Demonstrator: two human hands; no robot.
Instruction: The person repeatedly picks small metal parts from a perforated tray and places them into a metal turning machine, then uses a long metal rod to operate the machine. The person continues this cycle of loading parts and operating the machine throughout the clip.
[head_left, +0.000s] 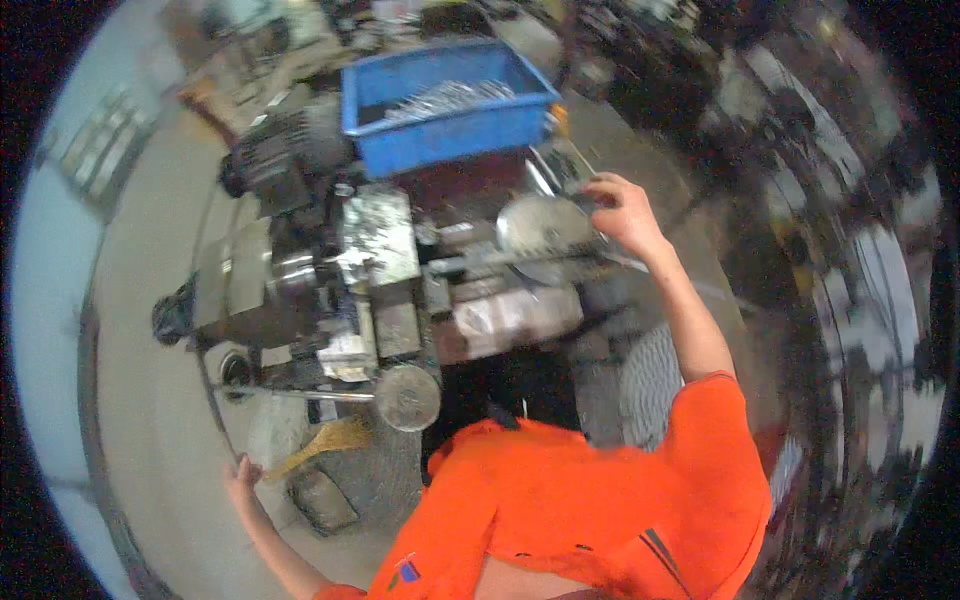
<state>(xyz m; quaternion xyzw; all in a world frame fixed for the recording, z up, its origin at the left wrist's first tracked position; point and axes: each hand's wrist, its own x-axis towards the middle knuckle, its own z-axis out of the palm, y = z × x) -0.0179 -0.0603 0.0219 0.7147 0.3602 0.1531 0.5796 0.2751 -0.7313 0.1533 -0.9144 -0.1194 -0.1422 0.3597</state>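
A small lathe-like machine with a grey headstock [232,285] and a bright metal chuck [296,280] stands in front of me. My left hand [243,480], at the lower left, is closed round the low end of a long thin dark lever [214,405] that comes down from the machine. Out to the right, my right hand [622,212] is closed with bent fingers at the edge of a round metal disc [543,226]. Blur hides what those fingers grip. Between the hands lies the tool slide [382,240], with wet-looking shiny patches.
A blue crate [455,142] holding shiny metal pieces sits behind the machine, beside a dark motor [275,165]. Nearer me are a round handwheel [407,398], a straw brush [335,438] and a dustpan-like tray [322,500]. Dark machinery [800,200] fills the right.
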